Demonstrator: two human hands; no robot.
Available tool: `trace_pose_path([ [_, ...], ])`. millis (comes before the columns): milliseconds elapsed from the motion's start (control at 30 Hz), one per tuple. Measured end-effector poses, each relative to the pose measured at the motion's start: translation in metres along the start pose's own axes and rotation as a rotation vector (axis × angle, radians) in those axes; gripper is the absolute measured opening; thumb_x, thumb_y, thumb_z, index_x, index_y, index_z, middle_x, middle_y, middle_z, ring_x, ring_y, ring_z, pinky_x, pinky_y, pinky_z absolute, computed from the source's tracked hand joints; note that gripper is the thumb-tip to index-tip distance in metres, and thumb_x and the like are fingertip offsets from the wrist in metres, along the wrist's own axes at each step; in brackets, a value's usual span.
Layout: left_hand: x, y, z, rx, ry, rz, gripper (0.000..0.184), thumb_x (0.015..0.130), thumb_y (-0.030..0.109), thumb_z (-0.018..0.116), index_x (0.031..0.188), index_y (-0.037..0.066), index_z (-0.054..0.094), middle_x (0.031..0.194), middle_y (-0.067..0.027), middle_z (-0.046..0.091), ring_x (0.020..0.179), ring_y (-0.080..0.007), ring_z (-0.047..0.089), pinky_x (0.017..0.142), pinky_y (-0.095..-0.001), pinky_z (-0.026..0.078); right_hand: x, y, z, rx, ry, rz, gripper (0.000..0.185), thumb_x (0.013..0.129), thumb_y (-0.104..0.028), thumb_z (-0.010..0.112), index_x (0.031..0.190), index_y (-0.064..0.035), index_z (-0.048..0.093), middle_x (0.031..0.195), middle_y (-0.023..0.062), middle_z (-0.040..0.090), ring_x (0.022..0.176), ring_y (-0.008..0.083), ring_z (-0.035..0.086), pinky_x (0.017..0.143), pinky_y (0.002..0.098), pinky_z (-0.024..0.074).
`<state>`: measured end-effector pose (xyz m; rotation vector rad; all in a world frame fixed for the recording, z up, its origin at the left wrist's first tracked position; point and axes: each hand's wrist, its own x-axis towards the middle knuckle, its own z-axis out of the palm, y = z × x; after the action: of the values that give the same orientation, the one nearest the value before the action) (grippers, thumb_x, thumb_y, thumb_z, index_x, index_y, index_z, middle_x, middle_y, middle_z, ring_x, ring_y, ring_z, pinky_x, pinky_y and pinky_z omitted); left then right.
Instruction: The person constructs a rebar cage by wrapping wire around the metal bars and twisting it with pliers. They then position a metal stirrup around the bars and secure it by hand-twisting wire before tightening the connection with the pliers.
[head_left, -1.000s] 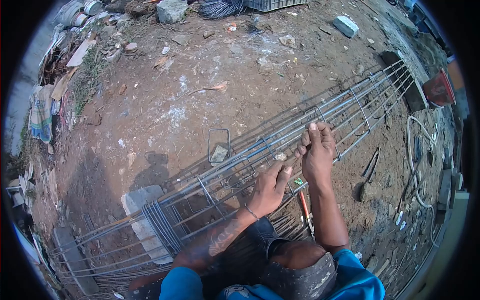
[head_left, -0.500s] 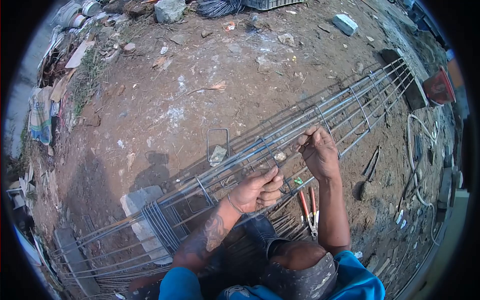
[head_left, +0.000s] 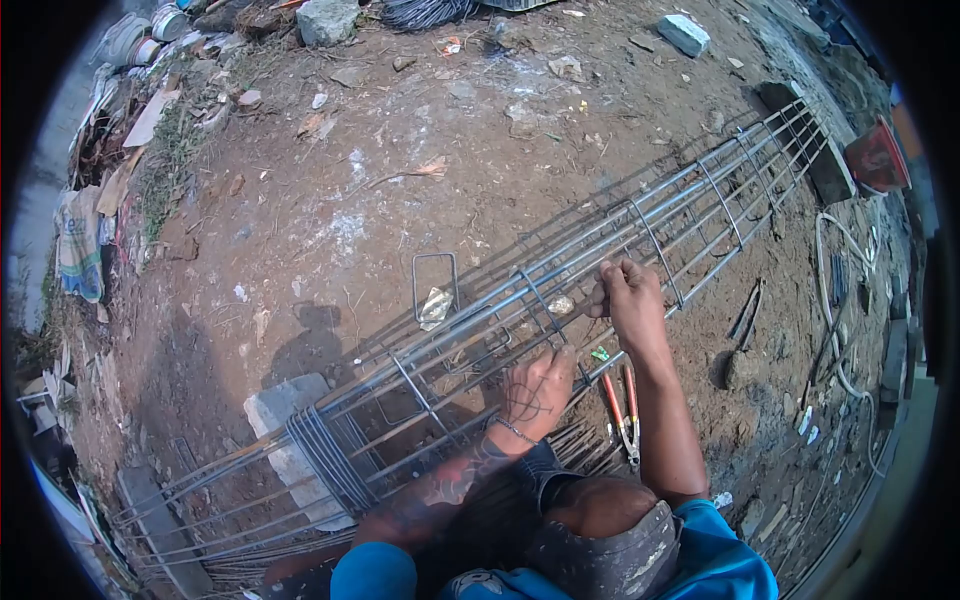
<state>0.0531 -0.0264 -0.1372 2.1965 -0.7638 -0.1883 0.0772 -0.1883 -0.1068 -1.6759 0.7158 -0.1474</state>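
Note:
A long rebar cage of steel rods and rectangular stirrups runs diagonally in front of me. My left hand, back turned up, has its fingers curled down at the near side of the cage, by a stirrup. Whatever those fingers grip is hidden. Over the cage, right of that stirrup, my right hand is closed in a pinch; what lies between its fingertips is too small to make out. Red-handled pliers or cutters lie on the ground below, between my forearms.
Several stirrups are bunched at the cage's left end, above a pale stone block. One loose stirrup lies beyond the cage. Another tool, a hose and a red bucket are on the right.
My left hand has turned from a raised fist to palm down and moved right, onto the cage's near side. The right hand has lowered slightly, its fingers still pinched.

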Motion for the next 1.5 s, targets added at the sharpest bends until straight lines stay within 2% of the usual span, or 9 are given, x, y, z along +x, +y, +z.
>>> trace_pose_path([
  [100,0.003,0.004,0.008,-0.133,0.041,0.003,0.015,0.088,0.014,0.056,0.086,-0.001,0.06,0.064,-0.0148,0.057,0.056,-0.0315,0.059,0.049,-0.0384,0.045,0.005,0.008,-0.006,0.081,0.017,0.042,0.021,0.093,-0.014,0.046,0.081,0.0025,0.053,0.064,0.0067,0.057,0.05,0.014,0.056,0.046,0.0271,0.0458],
  [200,-0.006,0.012,0.029,-0.972,-0.071,-0.491,0.031,0.095,0.026,0.048,0.084,-0.001,0.06,0.051,-0.0036,0.044,0.046,-0.011,0.042,0.045,-0.0293,0.035,0.004,0.013,-0.002,0.445,-0.001,0.132,0.023,0.094,-0.016,0.046,0.09,0.0046,0.055,0.071,0.0076,0.06,0.058,0.0132,0.058,0.05,0.0268,0.0468],
  [333,0.006,0.03,0.035,-0.76,0.129,-0.492,0.029,0.096,0.024,0.048,0.086,-0.001,0.059,0.05,-0.0017,0.041,0.045,-0.0096,0.041,0.044,-0.0295,0.033,-0.03,-0.004,0.008,0.324,-0.16,0.185,0.028,0.096,-0.02,0.046,0.111,0.0016,0.056,0.079,0.0037,0.06,0.066,0.0101,0.056,0.059,0.0213,0.0444],
  [467,0.003,0.041,0.027,-0.789,-0.051,-0.467,0.026,0.089,0.017,0.054,0.101,-0.006,0.056,0.095,-0.0202,0.063,0.082,-0.0266,0.062,0.073,-0.0362,0.047,-0.029,0.01,-0.01,0.041,-0.231,-0.02,0.024,0.095,-0.017,0.048,0.104,0.001,0.061,0.07,0.0018,0.058,0.063,0.0064,0.051,0.056,0.0211,0.0406],
  [600,-0.01,0.017,0.015,-0.464,-0.015,-0.266,0.025,0.084,0.014,0.058,0.102,-0.004,0.057,0.11,-0.0167,0.057,0.094,-0.0278,0.059,0.079,-0.0373,0.045,-0.004,-0.005,-0.03,-0.341,-0.284,-0.07,0.021,0.092,-0.012,0.05,0.103,0.0022,0.06,0.062,0.0055,0.054,0.06,0.0113,0.052,0.056,0.0267,0.0427],
  [733,0.06,-0.049,-0.047,-0.223,0.37,-0.233,0.018,0.081,0.01,0.057,0.095,0.001,0.063,0.092,-0.0157,0.061,0.086,-0.0286,0.06,0.078,-0.0354,0.045,0.011,-0.003,-0.023,-0.552,-0.381,-0.238,0.016,0.087,-0.005,0.05,0.101,0.0015,0.056,0.061,0.0149,0.057,0.058,0.0279,0.059,0.058,0.0373,0.0458],
  [867,0.113,-0.101,-0.046,-0.177,-0.032,-0.402,0.028,0.085,0.022,0.056,0.098,-0.001,0.064,0.096,-0.0184,0.063,0.091,-0.0282,0.06,0.082,-0.0353,0.044,0.025,0.006,-0.01,-0.657,-0.414,-0.367,0.012,0.086,-0.004,0.049,0.095,0.0013,0.055,0.065,0.0207,0.059,0.066,0.0394,0.061,0.061,0.0417,0.0463],
  [1000,0.142,-0.118,-0.016,-0.371,-0.576,-0.614,0.041,0.086,0.034,0.058,0.103,-0.002,0.065,0.103,-0.0143,0.065,0.093,-0.0226,0.058,0.083,-0.0344,0.043,0.031,0.005,0.004,-0.609,-0.428,-0.329,0.012,0.086,-0.005,0.049,0.095,0.0012,0.055,0.064,0.0211,0.059,0.066,0.04,0.061,0.062,0.0423,0.0467],
  [1500,0.133,-0.12,-0.003,-0.982,-0.341,-0.784,0.021,0.082,0.014,0.065,0.093,-0.005,0.067,0.09,-0.0106,0.067,0.083,-0.0164,0.061,0.076,-0.0262,0.046,0.029,-0.002,-0.003,-0.564,-0.483,-0.141,0.021,0.079,-0.003,0.052,0.098,0.0038,0.061,0.076,0.026,0.062,0.076,0.0383,0.064,0.068,0.0425,0.0486],
])
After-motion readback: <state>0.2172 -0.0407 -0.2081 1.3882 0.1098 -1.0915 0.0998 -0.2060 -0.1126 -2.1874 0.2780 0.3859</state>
